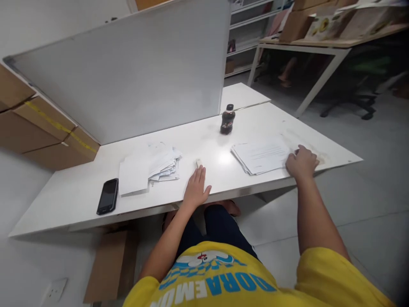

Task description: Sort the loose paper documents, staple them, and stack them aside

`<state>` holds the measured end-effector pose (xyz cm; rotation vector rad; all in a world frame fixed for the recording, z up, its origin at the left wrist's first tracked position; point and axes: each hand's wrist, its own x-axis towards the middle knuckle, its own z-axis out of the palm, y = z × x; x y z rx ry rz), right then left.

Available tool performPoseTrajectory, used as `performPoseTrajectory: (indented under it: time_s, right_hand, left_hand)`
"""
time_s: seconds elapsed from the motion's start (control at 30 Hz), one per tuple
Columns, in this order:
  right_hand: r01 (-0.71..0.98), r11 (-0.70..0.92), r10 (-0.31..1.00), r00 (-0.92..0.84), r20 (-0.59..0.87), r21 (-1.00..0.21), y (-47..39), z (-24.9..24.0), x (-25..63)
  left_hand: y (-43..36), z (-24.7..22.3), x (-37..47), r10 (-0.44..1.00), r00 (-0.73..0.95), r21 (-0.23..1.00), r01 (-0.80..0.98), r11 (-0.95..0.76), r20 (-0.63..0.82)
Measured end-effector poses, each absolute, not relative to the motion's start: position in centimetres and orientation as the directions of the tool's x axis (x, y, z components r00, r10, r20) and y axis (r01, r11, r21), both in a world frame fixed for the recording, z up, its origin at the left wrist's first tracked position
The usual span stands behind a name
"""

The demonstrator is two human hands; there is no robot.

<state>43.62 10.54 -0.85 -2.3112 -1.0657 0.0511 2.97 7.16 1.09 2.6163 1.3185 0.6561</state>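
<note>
My left hand (196, 187) lies flat on the white table, fingers stretched out and holding nothing. Just beyond its fingertips is a small whitish object (198, 162), too small to name. At the right edge of a stack of printed paper sheets (260, 157) rests my right hand (302, 163). Its fingers are loosely bent and a little apart, touching or very near the sheets' edge. To the left of my left hand sits a messier pile of papers (164, 164), with a blank sheet (133, 175) on its left side.
A black phone-like device (108, 196) lies at the table's left front. Behind the papers stands a dark drink bottle (227, 119). A whiteboard (143, 72) rises along the table's back. Cardboard boxes (41, 128) are stacked at the left, and another box (110, 266) stands below.
</note>
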Motion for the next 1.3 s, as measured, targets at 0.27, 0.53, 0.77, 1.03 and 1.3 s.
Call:
performPoseTrajectory:
  time_s: [0.27, 0.53, 0.77, 1.03, 1.3]
  right_hand:
    - [0.704, -0.479, 0.745, 0.642, 0.181, -0.524, 8.8, -1.9, 44.4]
    - [0.719, -0.398, 0.717, 0.631, 0.296, -0.570, 7.6, -3.5, 43.8]
    - [0.569, -0.316, 0.611, 0.734, 0.295, -0.759, 3.5, -7.4, 38.0]
    - [-0.150, -0.219, 0.969, 0.080, -0.232, -0.964, -6.7, -8.4, 17.5]
    - [-0.242, -0.243, 0.970, -0.064, -0.234, -0.939, -7.8, -2.2, 15.0]
  left_hand:
    - [11.6, 6.0, -4.3, 0.955, 0.057, 0.730, 0.631, -0.261, 0.292]
    - [9.4, 6.1, -15.5, 0.971, -0.136, 0.572, 0.820, -0.001, 0.198]
    - [6.8, 6.4, -16.2, 0.821, -0.395, 0.626, 0.777, 0.060, 0.413]
    - [-0.6, 9.8, -9.2, 0.834, -0.542, 0.959, -0.277, -0.064, -0.101]
    - [-4.2, 5.5, -6.4, 0.918, -0.340, 0.979, -0.045, 0.200, -0.203]
